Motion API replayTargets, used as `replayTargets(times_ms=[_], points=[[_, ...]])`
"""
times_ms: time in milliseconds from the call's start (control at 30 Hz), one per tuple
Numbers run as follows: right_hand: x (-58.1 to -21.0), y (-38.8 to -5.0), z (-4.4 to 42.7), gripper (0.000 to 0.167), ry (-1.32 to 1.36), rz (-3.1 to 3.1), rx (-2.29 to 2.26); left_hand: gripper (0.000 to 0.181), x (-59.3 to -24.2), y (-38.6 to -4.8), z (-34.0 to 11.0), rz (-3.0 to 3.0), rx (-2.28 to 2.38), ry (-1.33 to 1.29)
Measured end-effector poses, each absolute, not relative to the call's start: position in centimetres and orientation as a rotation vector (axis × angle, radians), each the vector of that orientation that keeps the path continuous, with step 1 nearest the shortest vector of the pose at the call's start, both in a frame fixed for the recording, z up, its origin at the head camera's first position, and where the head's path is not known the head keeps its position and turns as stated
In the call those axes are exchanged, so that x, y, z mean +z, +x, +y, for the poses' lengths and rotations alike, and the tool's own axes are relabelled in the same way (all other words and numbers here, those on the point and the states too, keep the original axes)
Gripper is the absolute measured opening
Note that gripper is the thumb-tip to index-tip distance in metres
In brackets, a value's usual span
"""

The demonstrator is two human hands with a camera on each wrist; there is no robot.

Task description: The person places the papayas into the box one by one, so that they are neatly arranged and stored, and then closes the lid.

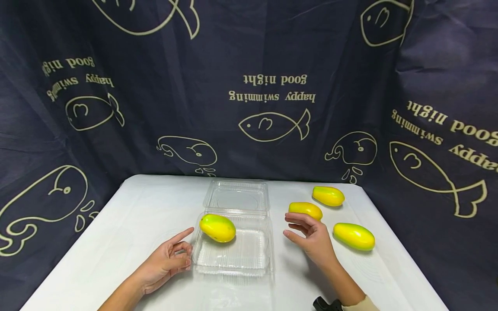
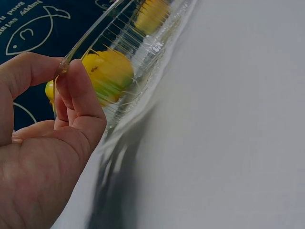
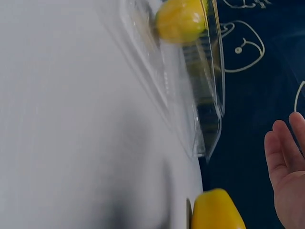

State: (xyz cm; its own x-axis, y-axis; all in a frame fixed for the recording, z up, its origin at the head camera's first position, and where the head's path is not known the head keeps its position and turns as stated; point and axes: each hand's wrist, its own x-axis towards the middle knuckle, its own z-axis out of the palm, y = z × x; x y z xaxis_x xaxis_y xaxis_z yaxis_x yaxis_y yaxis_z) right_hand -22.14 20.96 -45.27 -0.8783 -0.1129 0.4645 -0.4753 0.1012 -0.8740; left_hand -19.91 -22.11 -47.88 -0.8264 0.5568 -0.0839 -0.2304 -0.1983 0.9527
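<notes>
A clear plastic container [image 1: 249, 248] lies with its lid [image 1: 237, 196] folded back behind it. One yellow-green fruit [image 1: 218, 228] rests in the left part of its base. My left hand [image 1: 165, 263] is at the container's left side; in the left wrist view the thumb and fingers of that hand [image 2: 52, 138] pinch the clear rim [image 2: 78, 45]. Over the table right of the container, my right hand [image 1: 313, 239] holds nothing, its fingers bent loosely, just in front of a second fruit [image 1: 305, 211]. The right wrist view shows part of that hand [image 3: 290, 171] with fingers extended.
Two more yellow-green fruits lie on the right of the white table [image 1: 155, 203]: one at the back [image 1: 328, 196], one nearer the right edge [image 1: 354, 236]. A dark curtain [image 1: 272, 52] with fish drawings stands behind and along the sides. A black device [image 1: 327, 304] is at my right wrist.
</notes>
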Motion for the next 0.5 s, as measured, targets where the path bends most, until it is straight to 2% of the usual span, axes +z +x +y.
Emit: replayTargets(times_ms=[500], points=[[-45.4,-21.1,25.3,0.043,0.458,-2.135,1.75,0.095,-48.0,-19.9,-22.1,1.57,2.068,0.361]])
